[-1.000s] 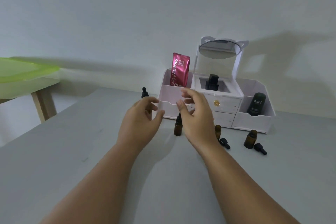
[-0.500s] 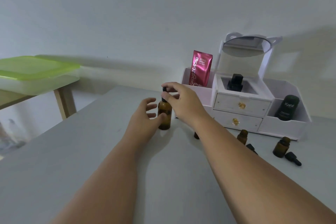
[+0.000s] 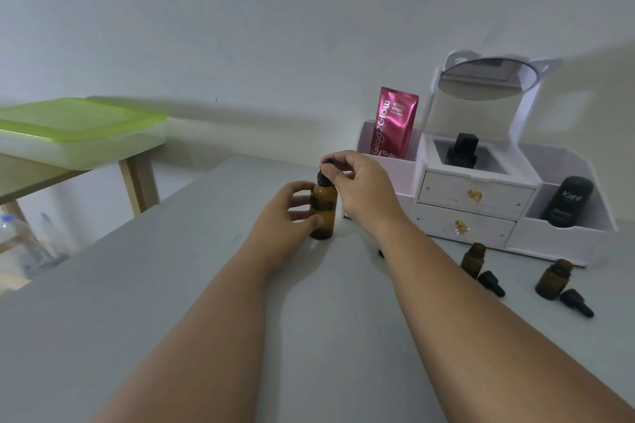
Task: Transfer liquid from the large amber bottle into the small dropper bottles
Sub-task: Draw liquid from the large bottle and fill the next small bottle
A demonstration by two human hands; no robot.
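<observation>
The large amber bottle (image 3: 323, 209) stands upright on the grey table (image 3: 171, 302). My left hand (image 3: 287, 216) wraps its body from the left. My right hand (image 3: 357, 182) pinches its black dropper cap (image 3: 324, 172) from above. Two small amber dropper bottles (image 3: 473, 259) (image 3: 553, 280) stand uncapped at the right, each with a black dropper cap (image 3: 492, 283) (image 3: 577, 302) lying beside it. A third small bottle is mostly hidden behind my right forearm.
A white organiser (image 3: 481, 203) with two drawers and a mirror stands at the back right, holding a pink sachet (image 3: 393, 125), a black bottle (image 3: 462, 149) and a dark tube (image 3: 567, 201). A green-lidded box (image 3: 75, 130) rests on a wooden side table at the left.
The view swung left. My hands went from hovering open over the table to taking hold of the large amber bottle, left on its body and right on its cap.
</observation>
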